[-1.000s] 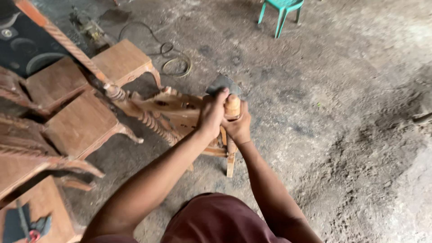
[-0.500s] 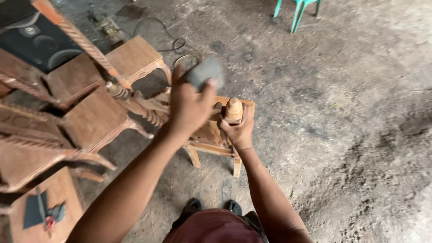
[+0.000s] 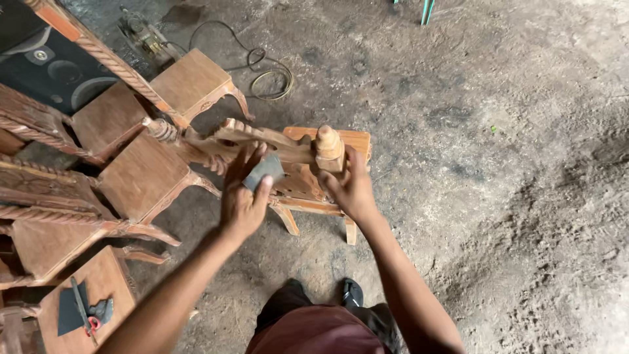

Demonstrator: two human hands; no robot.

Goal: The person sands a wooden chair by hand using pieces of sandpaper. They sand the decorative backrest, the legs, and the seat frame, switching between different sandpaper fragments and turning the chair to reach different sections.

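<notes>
At the bottom centre of the frame a dark red garment point(image 3: 314, 331) and two dark shoes point(image 3: 350, 292) show against the dusty floor point(image 3: 511, 196). Two bare forearms rise from there toward the middle of the frame.

The left hand point(image 3: 244, 193) sits just left of centre, fingers curled around a small grey sanding pad point(image 3: 264, 170), pinching it between thumb and fingers and pressing it against a carved chair back point(image 3: 262, 141). The right hand point(image 3: 350, 187) is just right of centre, closed around the chair's post below its turned knob point(image 3: 327, 145), steadying it. The chair back lies tilted across a small wooden stool point(image 3: 314, 190), whose legs stand on the floor just below the hands.

At the lower left a seat panel point(image 3: 85, 298) carries a dark sheet point(image 3: 65, 311) and a red-handled tool point(image 3: 92, 321); which tool it is I cannot tell. Above that, along the left side, several unfinished chairs point(image 3: 141, 177) stand close together, with flat brown seats, curved legs and twisted rails.

At the upper left a dark speaker point(image 3: 59, 72) stands behind a twisted post. Near the top, left of centre, a power tool point(image 3: 141, 29) lies on the floor, its black cord point(image 3: 268, 75) coiled beside a chair leg. At the top edge, right of centre, two teal legs point(image 3: 426, 10) of some seat show.
</notes>
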